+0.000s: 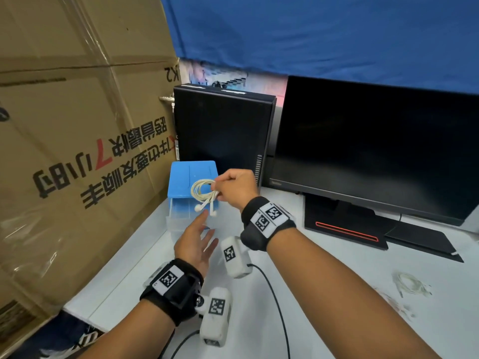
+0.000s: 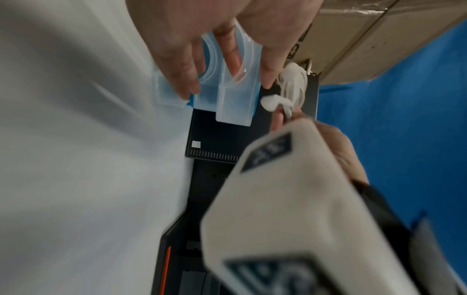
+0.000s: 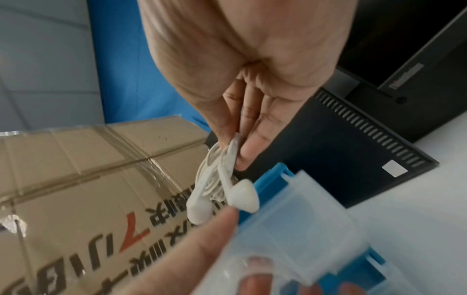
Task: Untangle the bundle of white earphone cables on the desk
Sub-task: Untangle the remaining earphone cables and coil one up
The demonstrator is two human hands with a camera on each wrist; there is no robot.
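A coiled bundle of white earphone cables (image 1: 203, 193) hangs above the blue box, pinched between thumb and fingers of my right hand (image 1: 217, 189). Two earbuds (image 1: 198, 208) dangle below the coil. The right wrist view shows the same pinch by the right hand (image 3: 235, 147) on the coil (image 3: 215, 179), earbuds lowest. My left hand (image 1: 201, 229) reaches out below with straight, spread fingers, one fingertip (image 3: 225, 217) close under the earbuds, the others at the translucent drawer (image 1: 178, 224). In the left wrist view the left hand (image 2: 227, 51) lies against the drawer (image 2: 235, 103), the earphones (image 2: 293, 83) just beyond.
The drawer sticks out of a small blue box (image 1: 186, 177) in front of a black computer case (image 1: 220, 125). A large cardboard box (image 1: 77, 138) walls the left. A monitor (image 1: 375, 151) stands on the right. Another loose white cable bundle (image 1: 412, 283) lies on the white desk (image 1: 337, 294).
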